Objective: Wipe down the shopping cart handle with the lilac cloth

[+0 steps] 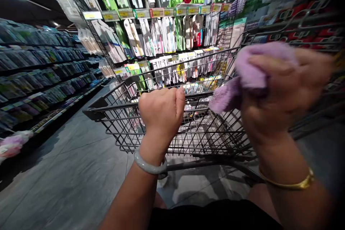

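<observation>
A dark wire shopping cart [115,129] stands right in front of me, its basket mesh bare where it shows. My left hand [163,109] is closed around the cart's near top rail, with a pale bangle at the wrist. Raised over the cart's right side, my right hand [280,90] grips a bunched purple cloth [252,68]. One end of the cloth hangs down to the left near the rail. Motion blurs this hand, and a gold bangle circles its wrist.
Beyond the cart rises a rack of hanging packaged goods [172,32] with price strips. Long shelves [40,75] of packets line the aisle's left side. Grey floor [78,172] lies left of the cart. More metal racks [304,25] stand at the right, blurred.
</observation>
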`<act>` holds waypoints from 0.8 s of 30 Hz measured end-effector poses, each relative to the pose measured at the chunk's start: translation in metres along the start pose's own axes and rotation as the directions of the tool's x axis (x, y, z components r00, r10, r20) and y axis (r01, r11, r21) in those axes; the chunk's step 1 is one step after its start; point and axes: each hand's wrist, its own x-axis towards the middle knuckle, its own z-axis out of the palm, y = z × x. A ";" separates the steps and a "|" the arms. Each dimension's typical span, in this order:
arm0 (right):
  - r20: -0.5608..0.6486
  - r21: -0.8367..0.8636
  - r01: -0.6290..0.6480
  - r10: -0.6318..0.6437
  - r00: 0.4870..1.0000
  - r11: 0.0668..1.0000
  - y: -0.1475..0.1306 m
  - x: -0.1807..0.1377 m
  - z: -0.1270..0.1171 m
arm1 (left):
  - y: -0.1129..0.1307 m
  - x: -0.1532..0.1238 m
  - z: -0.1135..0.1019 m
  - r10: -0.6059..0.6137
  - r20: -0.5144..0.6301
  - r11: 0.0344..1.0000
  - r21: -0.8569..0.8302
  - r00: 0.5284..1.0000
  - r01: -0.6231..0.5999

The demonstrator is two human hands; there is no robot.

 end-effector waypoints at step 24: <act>0.071 0.037 0.073 -0.075 0.995 0.997 -0.028 0.001 0.020 | -0.018 0.005 0.015 -0.015 0.023 1.000 -0.022 1.000 0.016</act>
